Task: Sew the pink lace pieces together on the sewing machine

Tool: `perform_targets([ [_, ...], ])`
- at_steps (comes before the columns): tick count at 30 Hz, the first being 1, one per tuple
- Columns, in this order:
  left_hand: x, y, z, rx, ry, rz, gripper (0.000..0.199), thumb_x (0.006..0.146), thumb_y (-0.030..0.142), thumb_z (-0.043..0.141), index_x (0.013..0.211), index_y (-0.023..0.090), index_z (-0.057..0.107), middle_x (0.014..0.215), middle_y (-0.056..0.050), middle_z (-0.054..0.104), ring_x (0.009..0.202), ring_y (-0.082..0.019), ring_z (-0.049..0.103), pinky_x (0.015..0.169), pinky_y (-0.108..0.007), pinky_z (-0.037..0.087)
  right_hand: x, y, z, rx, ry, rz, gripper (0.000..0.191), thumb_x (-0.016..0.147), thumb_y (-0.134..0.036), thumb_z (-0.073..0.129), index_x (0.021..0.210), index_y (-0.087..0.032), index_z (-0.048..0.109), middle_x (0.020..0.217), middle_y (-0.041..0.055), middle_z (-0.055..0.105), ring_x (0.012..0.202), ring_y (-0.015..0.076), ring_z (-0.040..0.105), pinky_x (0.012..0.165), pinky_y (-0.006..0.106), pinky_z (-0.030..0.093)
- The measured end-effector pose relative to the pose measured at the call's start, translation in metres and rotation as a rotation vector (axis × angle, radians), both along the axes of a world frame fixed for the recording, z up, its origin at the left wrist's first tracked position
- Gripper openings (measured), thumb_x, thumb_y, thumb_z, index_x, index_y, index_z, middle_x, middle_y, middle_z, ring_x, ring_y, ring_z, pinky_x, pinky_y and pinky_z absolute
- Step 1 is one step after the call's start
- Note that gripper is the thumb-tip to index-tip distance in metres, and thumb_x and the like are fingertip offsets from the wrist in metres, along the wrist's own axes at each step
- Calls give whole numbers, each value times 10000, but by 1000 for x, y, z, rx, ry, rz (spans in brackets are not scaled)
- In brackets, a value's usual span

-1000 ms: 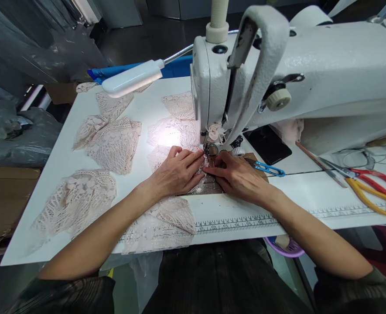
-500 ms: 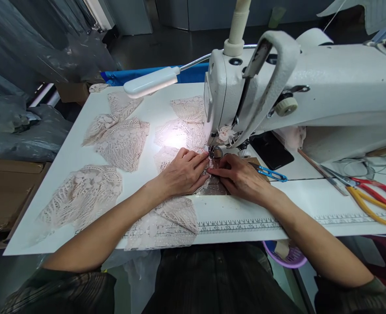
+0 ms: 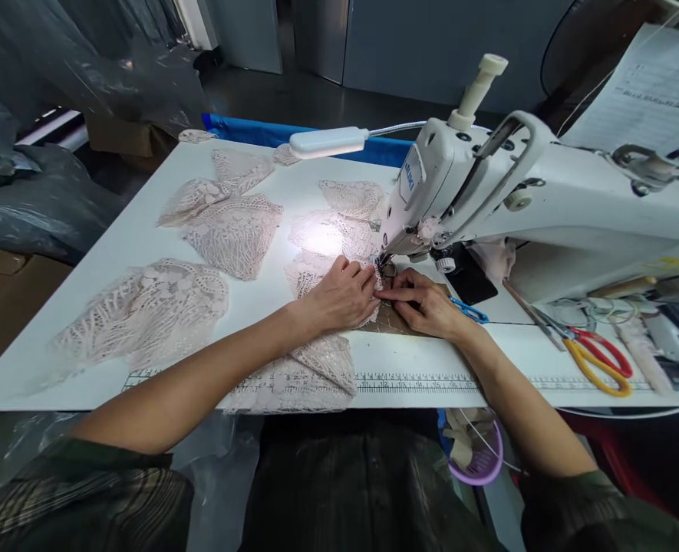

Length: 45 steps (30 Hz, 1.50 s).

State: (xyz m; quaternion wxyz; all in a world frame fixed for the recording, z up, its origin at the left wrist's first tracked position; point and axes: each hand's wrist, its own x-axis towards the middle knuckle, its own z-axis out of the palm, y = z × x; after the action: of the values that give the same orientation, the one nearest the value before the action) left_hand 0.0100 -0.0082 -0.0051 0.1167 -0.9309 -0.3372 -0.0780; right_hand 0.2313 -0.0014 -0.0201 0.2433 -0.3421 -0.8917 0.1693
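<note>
"In the head view, where's the work?"

"The small pale pink lace piece (image 3: 376, 315) lies at the presser foot (image 3: 380, 262) of the white metal sewing machine (image 3: 431, 184), partly hidden by the fingers."

"And the hands?"

"The left hand (image 3: 342, 295) is palm down on the lace, fingers bent and close together. The right hand (image 3: 428, 304) points its index finger at the lace edge, its other fingers curled. I can't tell whether either one pinches the cloth."

"Which step is that?"

"I'd judge it's lining up or guiding the lace at the needle. Whether the machine is running, I can't tell."

"What would the next move call for?"

"Light, even control from both sides, I'd say: the edge straight, the openwork unstretched, fingertips clear of the needle."

"Anything close by?"

"The blue-handled thread snips (image 3: 470, 310) are just beside the right hand. The scissors with red and yellow handles (image 3: 589, 372) lie farther right on the white table (image 3: 413, 356), and more lace pieces (image 3: 232, 230) are spread to the left."
</note>
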Motion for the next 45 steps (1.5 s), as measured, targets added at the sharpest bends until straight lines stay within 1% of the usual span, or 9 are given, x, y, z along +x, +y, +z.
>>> perform_targets([
  [4,-2,2,1,-17,-28,-12,452,1005,360,328,1189,43,593,1202,-191,593,979,-279,541,858,-408,344,0,1,1,15,-5,-5,353,872,-136,496,1085,-264,748,925,69,555,830,169,562,779,355,494],
  [8,-3,3,1,-7,-58,-28,440,1003,363,341,1184,54,597,1250,-188,582,1006,-278,537,880,-407,344,0,0,1,31,-18,-11,363,879,-132,487,1096,-268,744,927,68,551,821,166,556,770,346,490],
  [13,-3,5,-1,4,-61,-42,429,1006,368,343,1151,73,619,1299,-184,573,1020,-279,541,895,-422,356,0,-2,2,69,-70,-36,354,896,-146,495,1118,-279,738,968,82,554,848,183,554,799,366,488],
  [21,-3,7,2,-1,-25,-47,445,1004,373,360,1213,58,595,1335,-192,564,1071,-298,545,892,-437,373,1,-2,2,102,-89,-25,325,916,-172,508,1131,-266,733,989,102,555,857,191,540,798,367,487],
  [28,-2,8,2,-9,-33,-56,426,996,344,379,1232,54,583,1338,-199,567,1078,-311,556,874,-463,386,1,-3,1,134,-126,-30,323,911,-158,522,1145,-260,720,990,105,551,849,196,523,741,354,481],
  [35,-3,12,-3,-32,-106,-71,384,950,320,466,1220,82,602,1331,-193,579,1037,-308,578,848,-475,418,-1,-5,4,140,-126,-29,329,926,-155,502,1161,-260,707,993,106,548,859,201,503,748,357,465],
  [41,-8,15,-1,-56,-100,-105,389,947,312,462,1256,109,586,1358,-174,569,1069,-308,574,902,-515,395,-5,-9,7,131,-178,-58,306,950,-181,477,1148,-233,704,1000,119,552,872,210,498,752,354,453],
  [45,-9,16,1,-78,-116,-106,393,935,297,485,1275,122,574,1356,-171,571,1078,-315,575,904,-527,395,-5,-9,10,108,-211,-63,324,953,-173,467,1186,-224,686,1003,127,554,863,219,501,750,371,453],
])
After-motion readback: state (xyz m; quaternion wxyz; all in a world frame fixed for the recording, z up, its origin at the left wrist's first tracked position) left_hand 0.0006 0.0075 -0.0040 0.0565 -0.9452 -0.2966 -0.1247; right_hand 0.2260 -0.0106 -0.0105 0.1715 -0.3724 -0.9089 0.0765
